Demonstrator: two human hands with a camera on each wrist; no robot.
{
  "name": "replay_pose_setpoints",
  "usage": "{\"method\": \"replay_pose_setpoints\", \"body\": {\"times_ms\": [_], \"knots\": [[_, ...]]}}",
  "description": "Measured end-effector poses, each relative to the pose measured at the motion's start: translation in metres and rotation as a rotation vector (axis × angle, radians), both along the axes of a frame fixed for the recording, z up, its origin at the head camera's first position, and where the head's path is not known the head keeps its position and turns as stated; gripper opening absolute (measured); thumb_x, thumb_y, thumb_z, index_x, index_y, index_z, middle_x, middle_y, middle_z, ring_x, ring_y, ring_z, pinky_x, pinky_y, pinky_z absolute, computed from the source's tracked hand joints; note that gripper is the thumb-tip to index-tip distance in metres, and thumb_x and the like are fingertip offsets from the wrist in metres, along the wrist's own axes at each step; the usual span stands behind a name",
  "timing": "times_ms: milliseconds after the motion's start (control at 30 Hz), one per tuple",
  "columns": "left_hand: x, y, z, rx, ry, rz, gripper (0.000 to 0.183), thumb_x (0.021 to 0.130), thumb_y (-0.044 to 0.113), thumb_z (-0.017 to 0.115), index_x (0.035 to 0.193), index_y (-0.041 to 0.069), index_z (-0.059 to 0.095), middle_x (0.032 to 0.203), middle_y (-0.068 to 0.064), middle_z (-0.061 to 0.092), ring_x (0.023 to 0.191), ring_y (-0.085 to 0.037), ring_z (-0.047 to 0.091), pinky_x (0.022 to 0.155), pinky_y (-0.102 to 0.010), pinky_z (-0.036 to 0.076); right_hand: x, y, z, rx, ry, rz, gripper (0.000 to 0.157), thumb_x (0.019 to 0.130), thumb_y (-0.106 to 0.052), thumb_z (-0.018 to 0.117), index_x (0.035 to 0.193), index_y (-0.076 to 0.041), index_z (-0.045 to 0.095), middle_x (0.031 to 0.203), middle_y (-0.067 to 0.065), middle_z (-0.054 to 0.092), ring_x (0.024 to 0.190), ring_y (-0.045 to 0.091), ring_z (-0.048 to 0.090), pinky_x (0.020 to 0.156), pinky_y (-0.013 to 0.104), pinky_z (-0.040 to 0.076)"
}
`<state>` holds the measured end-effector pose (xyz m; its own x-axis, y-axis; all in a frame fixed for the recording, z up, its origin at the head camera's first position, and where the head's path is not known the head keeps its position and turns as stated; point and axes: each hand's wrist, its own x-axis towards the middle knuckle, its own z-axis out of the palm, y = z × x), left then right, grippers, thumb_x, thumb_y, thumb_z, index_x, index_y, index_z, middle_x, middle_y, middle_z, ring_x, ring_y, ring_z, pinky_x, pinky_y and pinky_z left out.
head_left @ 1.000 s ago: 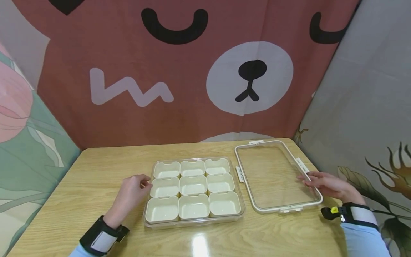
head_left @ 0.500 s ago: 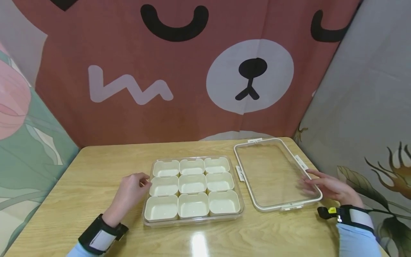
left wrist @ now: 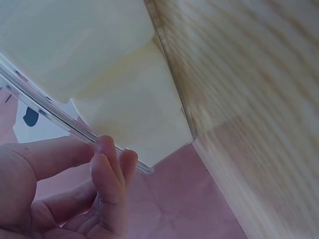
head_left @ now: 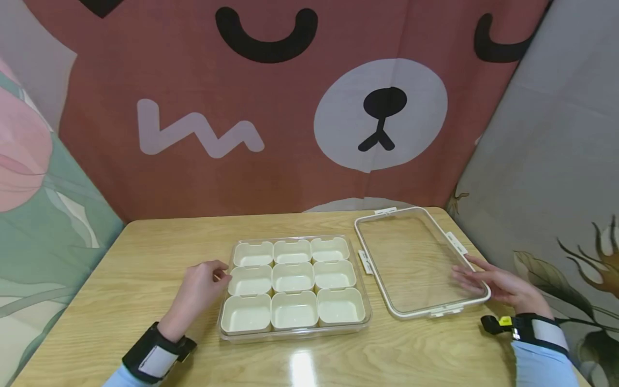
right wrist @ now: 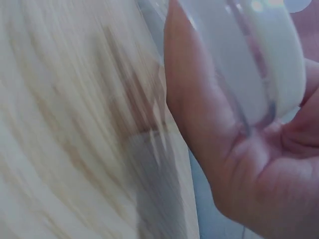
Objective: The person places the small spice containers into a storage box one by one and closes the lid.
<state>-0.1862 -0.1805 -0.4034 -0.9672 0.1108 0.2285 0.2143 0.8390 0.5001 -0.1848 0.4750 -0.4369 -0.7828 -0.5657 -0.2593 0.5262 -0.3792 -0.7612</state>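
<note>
A clear plastic box [head_left: 296, 334] stands on the table, with three rows of three small cream-coloured cups [head_left: 293, 310] inside it, all with nothing in them. My left hand [head_left: 200, 290] is at the box's left side; its thumb and fingertips pinch the clear rim [left wrist: 75, 130] in the left wrist view. Right of the box is a see-through lid [head_left: 416, 258] with a white frame and white clips. My right hand [head_left: 505, 287] grips the lid near its front right corner, with fingers showing through the clear panel. Close up in the right wrist view, the lid's edge [right wrist: 276, 55] lies within the hand.
The light wood table [head_left: 159, 242] ends at the back against a brown fabric backdrop [head_left: 285, 183] with a bear face. Patterned cloth hangs on both sides. A black wrist strap [head_left: 157, 355] is on each forearm.
The right hand has shifted slightly around the lid's right edge, its fingers now showing a little lower behind the panel. The left hand and the box stay as they were.
</note>
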Motion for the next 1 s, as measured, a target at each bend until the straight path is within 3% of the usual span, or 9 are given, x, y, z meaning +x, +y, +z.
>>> {"method": "replay_pose_setpoints", "body": {"times_ms": [67, 133, 367, 667, 1000], "knots": [[-0.001, 0.0, -0.001, 0.005, 0.002, -0.002, 0.019, 0.08, 0.006, 0.069, 0.097, -0.003, 0.069, 0.078, -0.009, 0.067, 0.066, -0.015, 0.06, 0.053, -0.024, 0.048, -0.001, 0.002, -0.003, -0.039, 0.01, 0.026, 0.052, 0.102, 0.001, 0.014, 0.126, -0.026, 0.052, 0.125, 0.009, 0.063, 0.119, 0.025, 0.058, 0.1, 0.036, 0.044], [-0.002, 0.001, -0.001, 0.006, 0.009, -0.003, 0.019, 0.081, 0.006, 0.069, 0.097, -0.003, 0.069, 0.078, -0.01, 0.067, 0.066, -0.015, 0.06, 0.054, -0.024, 0.048, -0.003, 0.004, -0.005, -0.072, 0.016, 0.048, 0.059, 0.102, 0.0, 0.012, 0.12, -0.026, 0.062, 0.126, 0.01, 0.062, 0.119, 0.024, 0.057, 0.102, 0.036, 0.043], [-0.003, 0.001, 0.0, 0.001, 0.012, -0.008, 0.02, 0.08, 0.006, 0.069, 0.097, -0.004, 0.069, 0.079, -0.011, 0.068, 0.067, -0.016, 0.062, 0.053, -0.025, 0.05, -0.003, 0.002, -0.009, -0.092, -0.014, -0.014, 0.053, 0.103, -0.005, 0.016, 0.118, -0.019, 0.065, 0.123, 0.009, 0.064, 0.117, 0.022, 0.059, 0.1, 0.033, 0.044], [-0.002, 0.001, -0.001, 0.0, 0.003, 0.0, 0.021, 0.081, 0.007, 0.069, 0.098, -0.004, 0.069, 0.08, -0.012, 0.068, 0.068, -0.017, 0.062, 0.053, -0.026, 0.05, -0.009, 0.004, -0.016, -0.212, -0.045, 0.028, 0.051, 0.104, -0.007, 0.015, 0.119, -0.004, 0.064, 0.125, 0.011, 0.062, 0.119, 0.024, 0.057, 0.103, 0.03, 0.04], [0.0, -0.002, -0.004, 0.018, 0.0, 0.004, 0.019, 0.082, 0.008, 0.069, 0.098, -0.003, 0.069, 0.08, -0.012, 0.068, 0.064, -0.015, 0.06, 0.05, -0.022, 0.046, -0.009, 0.002, -0.018, -0.113, -0.032, -0.116, 0.051, 0.104, -0.009, 0.019, 0.112, -0.006, 0.07, 0.114, 0.011, 0.068, 0.108, 0.022, 0.064, 0.095, 0.029, 0.047]]}}
